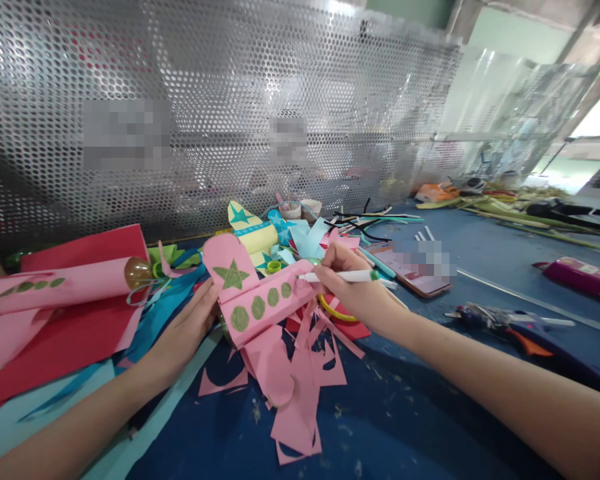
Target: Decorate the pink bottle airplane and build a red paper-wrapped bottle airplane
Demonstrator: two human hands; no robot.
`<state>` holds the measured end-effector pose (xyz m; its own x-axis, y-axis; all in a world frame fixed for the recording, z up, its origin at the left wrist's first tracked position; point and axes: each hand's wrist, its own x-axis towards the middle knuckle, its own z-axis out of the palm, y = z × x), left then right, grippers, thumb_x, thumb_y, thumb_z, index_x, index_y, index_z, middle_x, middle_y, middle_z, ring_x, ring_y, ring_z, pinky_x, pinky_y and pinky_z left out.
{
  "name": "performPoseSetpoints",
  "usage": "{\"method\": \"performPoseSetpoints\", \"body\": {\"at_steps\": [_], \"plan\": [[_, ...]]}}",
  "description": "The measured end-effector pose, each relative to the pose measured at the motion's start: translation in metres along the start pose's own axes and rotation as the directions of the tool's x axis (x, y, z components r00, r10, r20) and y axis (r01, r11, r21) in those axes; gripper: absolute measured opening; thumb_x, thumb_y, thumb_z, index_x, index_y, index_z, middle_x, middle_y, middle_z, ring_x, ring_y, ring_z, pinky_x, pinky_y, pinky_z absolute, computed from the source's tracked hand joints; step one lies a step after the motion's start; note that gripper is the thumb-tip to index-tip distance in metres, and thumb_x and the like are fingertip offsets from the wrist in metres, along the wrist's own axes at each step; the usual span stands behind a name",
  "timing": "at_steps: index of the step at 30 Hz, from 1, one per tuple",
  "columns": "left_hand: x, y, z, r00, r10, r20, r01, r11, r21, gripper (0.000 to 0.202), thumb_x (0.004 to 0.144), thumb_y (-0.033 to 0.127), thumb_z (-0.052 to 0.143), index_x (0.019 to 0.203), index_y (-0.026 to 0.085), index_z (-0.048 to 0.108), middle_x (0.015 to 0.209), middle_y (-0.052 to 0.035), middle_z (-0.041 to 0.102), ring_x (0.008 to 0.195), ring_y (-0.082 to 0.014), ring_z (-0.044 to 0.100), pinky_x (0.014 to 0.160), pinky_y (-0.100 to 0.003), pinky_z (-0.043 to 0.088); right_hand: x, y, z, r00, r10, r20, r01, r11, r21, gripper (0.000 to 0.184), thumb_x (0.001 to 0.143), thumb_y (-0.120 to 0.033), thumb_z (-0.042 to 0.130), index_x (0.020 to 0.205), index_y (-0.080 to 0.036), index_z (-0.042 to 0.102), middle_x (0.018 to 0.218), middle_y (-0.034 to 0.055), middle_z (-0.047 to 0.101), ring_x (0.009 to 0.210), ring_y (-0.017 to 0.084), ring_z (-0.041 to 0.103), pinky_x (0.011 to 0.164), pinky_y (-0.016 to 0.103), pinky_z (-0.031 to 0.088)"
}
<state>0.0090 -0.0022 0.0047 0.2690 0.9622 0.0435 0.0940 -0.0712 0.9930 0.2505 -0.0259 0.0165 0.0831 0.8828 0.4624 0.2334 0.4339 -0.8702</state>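
A pink paper airplane model (pixel 247 317) lies tilted before me, with a green star on its wing and a row of green dots along the body. My left hand (pixel 200 317) rests against its left end, the fingertips partly hidden behind the wing. In my right hand (pixel 347 280) is a white marker with a green end (pixel 355 275), gripped like a pen. Its tip is at the right part of the pink body, past the last dot. Pink paper scraps (pixel 300 400) are spread beneath the model.
Another pink model (pixel 80 283) lies on red paper (pixel 130 253) at left. A yellow model with blue stars (pixel 257 240) sits behind. To the right are a phone (pixel 415 270), a glue gun (pixel 545 340) and a purple object (pixel 580 277). A perforated metal screen (pixel 220 133) stands behind.
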Motion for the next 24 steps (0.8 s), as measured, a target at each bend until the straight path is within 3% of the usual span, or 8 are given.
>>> {"method": "performPoseSetpoints", "body": {"at_steps": [5, 15, 24], "plan": [[-0.0007, 0.0041, 0.0035, 0.997, -0.075, -0.035, 0.070, 0.992, -0.108, 0.065, 0.087, 0.054, 0.051, 0.143, 0.026, 0.037, 0.153, -0.0013, 0.039, 0.142, -0.0272, 0.030, 0.118, -0.042, 0.025, -0.0001, -0.0004, -0.0004, 1.000, -0.002, -0.003, 0.002, 1.000, -0.008, 0.022, 0.076, -0.020, 0.054, 0.062, -0.024, 0.039, 0.049, -0.0083, 0.046, 0.046, 0.009, 0.041, 0.045, 0.024, 0.029], [0.0011, -0.0018, 0.0004, 1.000, -0.017, -0.025, 0.015, 0.997, -0.080, 0.061, 0.088, 0.053, 0.048, 0.144, 0.029, 0.039, 0.151, -0.0005, 0.041, 0.142, -0.0296, 0.029, 0.117, -0.046, 0.025, 0.0001, -0.0008, -0.0001, 1.000, -0.003, -0.007, 0.003, 1.000, 0.000, 0.020, 0.077, -0.021, 0.054, 0.062, -0.024, 0.040, 0.049, -0.0088, 0.046, 0.045, 0.009, 0.041, 0.044, 0.024, 0.029], [0.0025, -0.0025, -0.0001, 0.999, -0.033, -0.023, 0.029, 0.991, -0.132, 0.063, 0.085, 0.055, 0.054, 0.141, 0.029, 0.042, 0.150, -0.0002, 0.043, 0.142, -0.0287, 0.029, 0.118, -0.044, 0.024, -0.0006, 0.0008, -0.0012, 1.000, -0.009, -0.004, 0.009, 1.000, -0.014, 0.019, 0.076, -0.021, 0.054, 0.062, -0.024, 0.041, 0.049, -0.0087, 0.046, 0.045, 0.009, 0.041, 0.045, 0.024, 0.030]]}}
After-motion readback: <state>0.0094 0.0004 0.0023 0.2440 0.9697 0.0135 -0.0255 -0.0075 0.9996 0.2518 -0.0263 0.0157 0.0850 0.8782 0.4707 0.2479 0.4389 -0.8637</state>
